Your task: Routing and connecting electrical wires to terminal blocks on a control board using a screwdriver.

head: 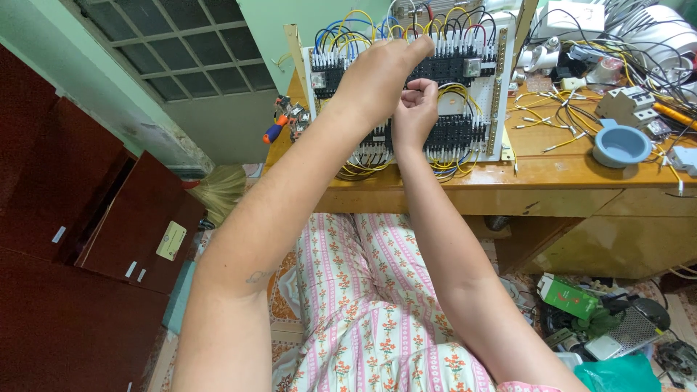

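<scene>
My left hand is raised against the wiring board, fingers curled closed and pressing on the upper row of black terminal blocks; whether it pinches a wire I cannot tell. My right hand sits just below it, closed in a loose fist at the middle of the board, by a yellow wire. The board stands upright on the wooden tabletop, with blue, yellow and red wires looping over its top. To the right lie loose wires, a grey bowl and a white circuit breaker.
</scene>
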